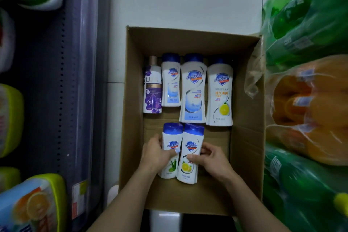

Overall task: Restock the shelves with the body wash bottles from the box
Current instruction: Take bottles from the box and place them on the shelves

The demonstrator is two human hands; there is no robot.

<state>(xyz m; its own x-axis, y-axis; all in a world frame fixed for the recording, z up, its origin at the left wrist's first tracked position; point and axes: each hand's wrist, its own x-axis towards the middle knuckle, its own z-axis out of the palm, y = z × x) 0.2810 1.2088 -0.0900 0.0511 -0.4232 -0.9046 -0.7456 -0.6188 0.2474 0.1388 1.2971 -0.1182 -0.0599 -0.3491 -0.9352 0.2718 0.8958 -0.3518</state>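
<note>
Both hands grip bottles in the cardboard box [131, 100]: my left hand [156, 153] wraps the aloe bottle [170, 156], my right hand [209, 158] clasps the lemon bottle [190, 167] just beside it. Four more lie flat in a row further in: purple bottle [152, 88], two blue-label ones, one large lemon. Shelf [62, 81] stands left of the box; shrink-wrapped soda packs [310, 100] right.

My left hand [155, 153] grips the aloe bottle [171, 151] and my right hand [208, 157] the lemon bottle [190, 154], side by side in the cardboard box [244, 156]; perhaps both still rest on its floor.
</note>
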